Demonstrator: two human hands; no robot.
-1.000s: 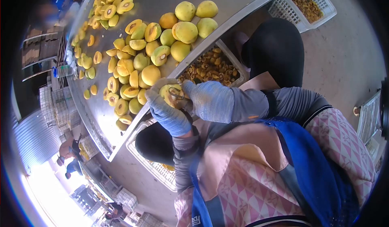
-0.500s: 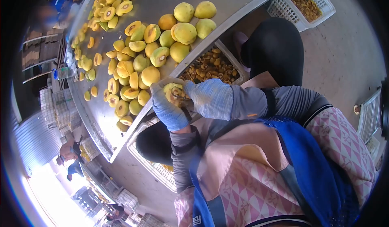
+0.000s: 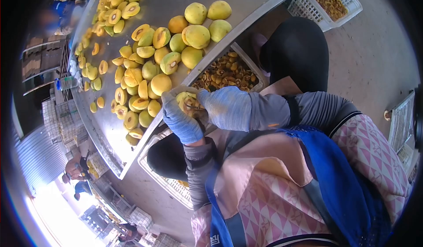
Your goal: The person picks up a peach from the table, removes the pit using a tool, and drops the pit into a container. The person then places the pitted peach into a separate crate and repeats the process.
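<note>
My left hand, in a blue glove, is wrapped round a cut yellow-green fruit just past the metal table's edge. My right hand, gloved as well, is closed against the fruit's cut face, where a small dark curved tool shows at its fingers; its handle is hidden. Whole and halved yellow fruits lie piled on the metal table beyond my hands. Below the edge, a crate holds small brown-orange pieces.
Another white crate of scraps stands on the floor at the upper right. A white crate sits below my left arm. A bottle is by the table's far edge. People are at work at the lower left.
Both hands stay together at the fruit, with only a slight shift of the fingers. The table and fruits appear slightly further left as the view moves.
</note>
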